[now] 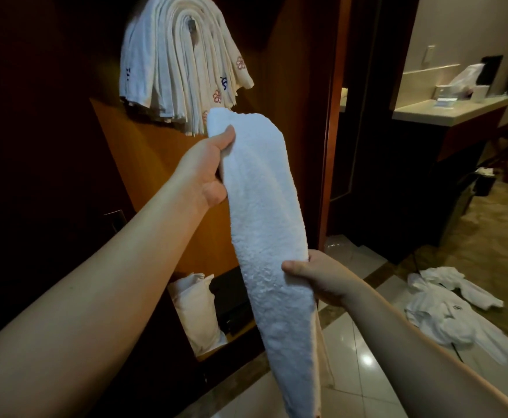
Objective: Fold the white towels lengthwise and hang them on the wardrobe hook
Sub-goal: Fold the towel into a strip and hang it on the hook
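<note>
Wardrobe: dark wooden wardrobe [292, 86], hook buried under thick stack of hung white towels [183, 61]; risk, another layer slides off.
Towel: long white terry towel [264, 206], folded lengthwise, held just below stack; loose tail may unfold.
Left hand [207, 173]: thumb clamped on top end.
Right hand [316, 279]: thumb pinching mid-length.

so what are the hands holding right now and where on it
Both hold one folded white towel: the left hand grips near its top end, the right hand pinches its edge lower down.
</note>
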